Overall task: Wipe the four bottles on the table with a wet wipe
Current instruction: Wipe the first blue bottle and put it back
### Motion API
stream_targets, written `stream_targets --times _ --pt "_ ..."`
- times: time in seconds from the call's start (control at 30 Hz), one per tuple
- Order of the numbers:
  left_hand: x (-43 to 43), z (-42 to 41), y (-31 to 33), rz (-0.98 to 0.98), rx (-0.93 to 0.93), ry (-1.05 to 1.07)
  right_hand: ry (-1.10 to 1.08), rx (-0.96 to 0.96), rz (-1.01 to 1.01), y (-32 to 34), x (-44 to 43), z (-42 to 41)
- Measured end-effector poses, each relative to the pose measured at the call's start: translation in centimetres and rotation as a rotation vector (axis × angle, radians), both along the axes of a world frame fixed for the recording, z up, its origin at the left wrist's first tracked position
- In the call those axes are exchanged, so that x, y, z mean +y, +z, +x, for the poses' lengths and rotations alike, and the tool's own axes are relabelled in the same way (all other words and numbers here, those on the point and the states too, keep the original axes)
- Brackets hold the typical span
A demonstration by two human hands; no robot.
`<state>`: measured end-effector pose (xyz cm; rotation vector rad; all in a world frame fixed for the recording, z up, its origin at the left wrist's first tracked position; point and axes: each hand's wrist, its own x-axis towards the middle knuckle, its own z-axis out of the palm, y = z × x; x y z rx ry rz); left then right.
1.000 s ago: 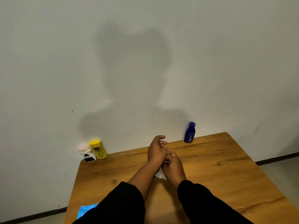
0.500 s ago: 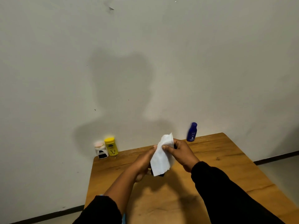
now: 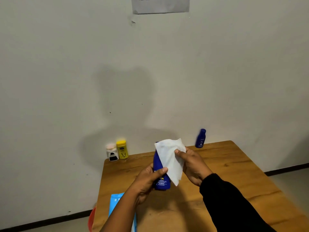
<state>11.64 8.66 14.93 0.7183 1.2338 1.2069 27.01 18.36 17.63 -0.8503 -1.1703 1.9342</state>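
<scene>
White wet wipe point(image 3: 170, 160) hangs pinched between the thumb and fingers point(image 3: 179, 152) of the right hand point(image 3: 192, 166), which is closed on its upper right edge; the sheet drapes open down across the front of a dark blue bottle point(image 3: 160, 174). That bottle is held upright above the counter point(image 3: 234, 178) by the left hand point(image 3: 147, 183), whose fingers wrap its lower body with the thumb pressed across the front, just beside the wipe's left edge. Its cap is hidden behind the top of the sheet.

To wipe well from here, I judge the right hand should fold the sheet around the bottle's shoulder and body and draw it downward while the left hand turns the bottle, then shift the left grip so the covered patch under the thumb gets cleaned too. A loose, flat sheet will skim; cupping it in the palm gives better contact.

Three more bottles stand at the back by the wall: a smaller blue bottle point(image 3: 200, 138) toward the right, well apart from a yellow bottle point(image 3: 122, 149) and a white bottle with a black label point(image 3: 112, 152), which stand side by side at the left corner. A light blue packet point(image 3: 115, 203) lies at the near left edge, partly behind the left forearm, and something orange point(image 3: 91, 218) shows below the counter's edge.
</scene>
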Motion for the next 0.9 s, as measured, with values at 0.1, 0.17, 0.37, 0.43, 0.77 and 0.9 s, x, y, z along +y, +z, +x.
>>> stream_targets --times 0.1,0.17,0.37,0.43,0.77,0.9 --pt "-0.8 0.0 -0.4 0.030 0.034 0.030 -0.175 -0.028 -0.054 0.1 0.1 1.1" --pt "-1.1 0.1 -0.5 0.048 0.107 0.029 -0.350 -0.145 0.007 0.5 0.5 1.8" --pt "-1.1 1.4 -0.7 0.100 0.360 0.067 -0.357 -0.649 0.691 2.3 -0.9 2.5" --pt "-0.8 1.9 -0.9 0.103 0.421 0.085 -0.227 -0.644 0.838 2.6 -2.2 1.9" --pt "0.3 2.8 -1.0 0.092 0.520 0.120 -0.010 -0.768 1.213 1.2 -3.6 1.3" --pt "0.4 3.4 -0.7 0.083 0.535 0.116 0.075 -0.876 1.308 0.6 -2.5 1.2"
